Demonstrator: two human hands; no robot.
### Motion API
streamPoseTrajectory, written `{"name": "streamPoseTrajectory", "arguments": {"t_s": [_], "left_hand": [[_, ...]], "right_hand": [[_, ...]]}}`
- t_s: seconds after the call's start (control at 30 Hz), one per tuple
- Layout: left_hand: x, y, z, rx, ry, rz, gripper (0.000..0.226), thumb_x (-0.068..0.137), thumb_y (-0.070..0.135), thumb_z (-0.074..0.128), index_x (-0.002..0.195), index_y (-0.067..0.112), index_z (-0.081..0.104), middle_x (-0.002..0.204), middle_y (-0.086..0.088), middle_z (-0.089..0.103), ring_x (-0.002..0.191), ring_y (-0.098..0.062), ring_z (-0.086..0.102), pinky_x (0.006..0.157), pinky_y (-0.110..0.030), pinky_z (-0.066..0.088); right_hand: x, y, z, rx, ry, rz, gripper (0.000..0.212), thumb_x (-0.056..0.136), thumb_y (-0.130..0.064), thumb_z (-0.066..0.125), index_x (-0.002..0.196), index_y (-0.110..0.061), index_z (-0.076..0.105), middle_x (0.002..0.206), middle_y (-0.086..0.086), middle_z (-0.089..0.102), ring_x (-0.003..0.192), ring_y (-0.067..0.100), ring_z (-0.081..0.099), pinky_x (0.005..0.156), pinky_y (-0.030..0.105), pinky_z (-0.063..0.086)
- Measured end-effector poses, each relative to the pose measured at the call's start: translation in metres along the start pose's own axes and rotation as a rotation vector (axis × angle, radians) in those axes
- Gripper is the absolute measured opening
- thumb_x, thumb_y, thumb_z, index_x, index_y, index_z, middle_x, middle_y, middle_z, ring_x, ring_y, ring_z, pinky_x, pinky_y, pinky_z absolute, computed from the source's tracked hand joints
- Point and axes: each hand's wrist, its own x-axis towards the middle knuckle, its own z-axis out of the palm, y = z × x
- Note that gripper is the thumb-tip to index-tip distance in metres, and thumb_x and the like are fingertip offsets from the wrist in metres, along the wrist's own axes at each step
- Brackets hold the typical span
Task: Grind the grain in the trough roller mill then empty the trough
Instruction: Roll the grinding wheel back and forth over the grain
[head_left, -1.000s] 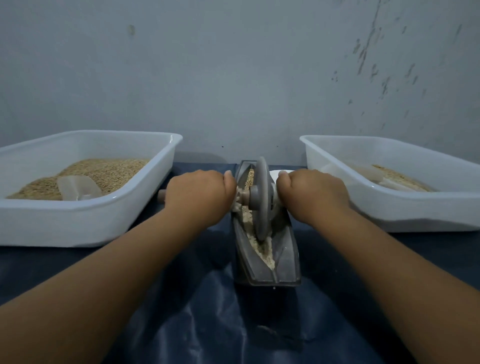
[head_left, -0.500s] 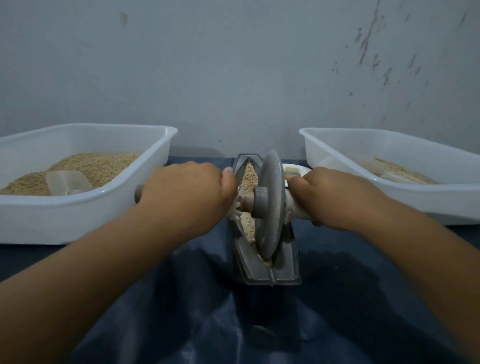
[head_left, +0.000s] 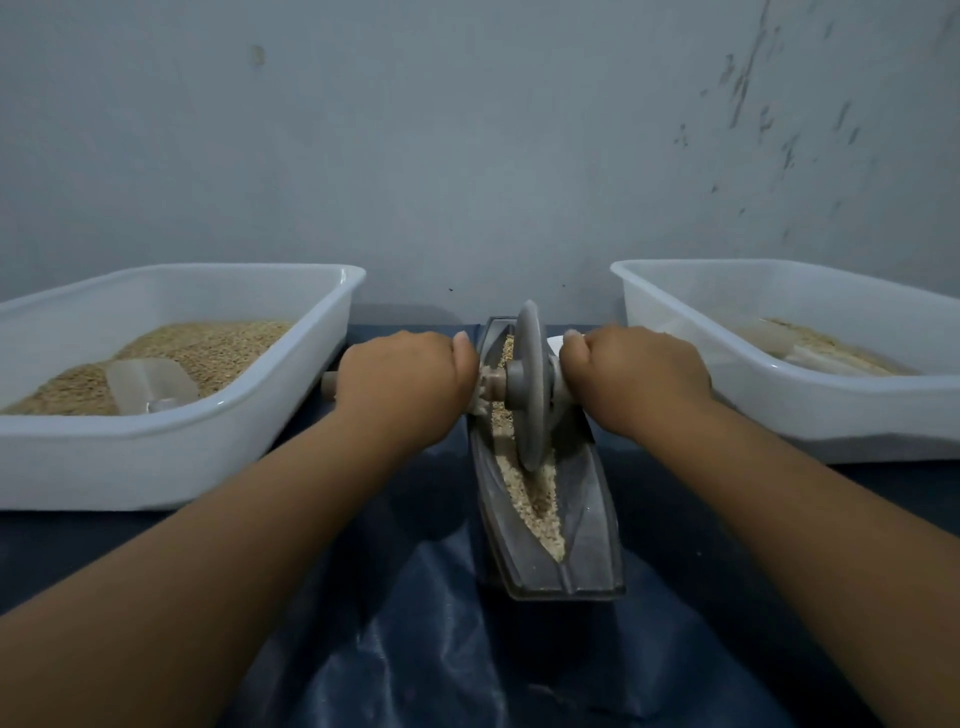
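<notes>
I've rolled the wheel (head_left: 530, 384) away again; left hand (head_left: 405, 384) and right hand (head_left: 636, 382) grip its axle, crushed grain (head_left: 535, 499) nearside. Grinding continues.

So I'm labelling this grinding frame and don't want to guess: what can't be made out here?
- Axle handle, head view: both the left hand and right hand wrap it; only its left tip shows.
- Trough far end: behind the roller wheel.
- Right tub: cut off by the frame edge; pale items inside too dim to identify.
- White object behind the wheel: mostly hidden.
</notes>
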Motion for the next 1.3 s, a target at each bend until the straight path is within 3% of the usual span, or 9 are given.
{"name": "streamPoseTrajectory", "arguments": {"t_s": [0.17,0.4,0.53,0.63,0.83,0.97,1.07,1.2,1.3], "left_hand": [[-0.026,0.0,-0.023,-0.089,-0.016,0.072,0.018,0.096,0.022,0.023,0.104,0.013,0.036,0.07,-0.001,0.036,0.066,-0.022,0.049,0.052,-0.032,0.035],[-0.035,0.001,-0.033,-0.347,0.065,-0.223,0.05,0.089,0.05,0.006,0.062,0.02,0.034,0.057,0.003,0.036,0.052,-0.015,0.034,0.057,-0.032,0.033],[-0.009,0.001,-0.002,-0.128,0.015,-0.085,0.022,0.098,0.029,0.032,0.108,0.013,0.043,0.078,-0.001,0.047,0.072,-0.026,0.051,0.057,-0.035,0.034],[0.011,-0.005,0.011,-0.007,-0.024,-0.033,0.048,0.093,0.014,0.048,0.136,0.007,0.027,0.101,-0.01,0.057,0.084,-0.032,0.059,0.057,-0.034,0.039],[0.005,-0.003,0.001,0.053,0.022,0.028,0.058,0.09,0.018,0.054,0.14,0.009,0.026,0.108,-0.009,0.058,0.086,-0.03,0.06,0.049,-0.029,0.029],[-0.021,-0.005,-0.02,-0.011,-0.074,0.151,0.051,0.09,0.019,0.048,0.132,0.009,0.022,0.105,-0.008,0.055,0.085,-0.028,0.058,0.064,-0.035,0.05],[-0.039,-0.011,-0.034,-0.059,-0.075,0.176,0.047,0.088,0.02,0.019,0.133,0.007,0.022,0.099,-0.007,0.052,0.082,-0.027,0.056,0.067,-0.037,0.05],[-0.04,-0.006,-0.029,-0.032,0.011,0.197,0.06,0.078,0.01,0.066,0.127,-0.008,0.037,0.079,-0.015,0.057,0.06,-0.031,0.055,0.05,-0.035,0.047],[-0.018,-0.001,-0.007,0.064,-0.002,0.055,0.042,0.094,0.019,0.039,0.13,0.006,0.022,0.088,-0.006,0.048,0.068,-0.024,0.045,0.054,-0.031,0.036]], "right_hand": [[-0.031,0.006,-0.018,0.02,-0.07,-0.059,0.022,0.095,-0.024,0.027,0.078,-0.011,0.029,0.074,0.001,0.041,0.061,0.018,0.036,0.048,0.029,0.02],[-0.037,0.009,-0.029,0.112,-0.152,0.07,0.025,0.096,-0.026,0.039,0.086,-0.013,0.02,0.07,-0.004,0.031,0.068,0.024,0.044,0.049,0.028,0.031],[-0.01,0.0,-0.003,0.192,-0.015,0.085,0.024,0.095,-0.025,0.035,0.076,-0.013,0.027,0.071,0.005,0.037,0.071,0.027,0.041,0.061,0.034,0.033],[0.021,-0.005,0.006,0.105,0.005,0.123,0.039,0.094,-0.037,0.024,0.065,-0.02,0.043,0.067,0.006,0.041,0.071,0.028,0.045,0.067,0.035,0.032],[0.013,0.006,0.002,0.069,-0.11,0.058,0.023,0.092,-0.024,0.037,0.074,-0.01,0.04,0.079,0.007,0.051,0.072,0.027,0.051,0.066,0.034,0.038],[-0.016,0.013,-0.017,0.184,-0.252,0.017,0.024,0.095,-0.03,0.043,0.084,-0.009,0.043,0.083,0.002,0.054,0.081,0.028,0.058,0.065,0.033,0.04],[-0.025,0.014,-0.03,0.32,-0.223,0.125,0.035,0.084,-0.01,0.053,0.09,-0.021,0.021,0.086,0.006,0.045,0.08,0.031,0.054,0.058,0.033,0.04],[-0.023,0.007,-0.02,0.161,-0.163,0.043,0.021,0.089,-0.013,0.039,0.08,-0.014,0.021,0.072,0.002,0.035,0.064,0.024,0.039,0.05,0.028,0.024],[-0.008,0.003,-0.002,0.111,-0.007,0.006,0.02,0.092,-0.018,0.04,0.082,-0.008,0.027,0.071,0.004,0.039,0.064,0.021,0.039,0.058,0.031,0.032]]}}
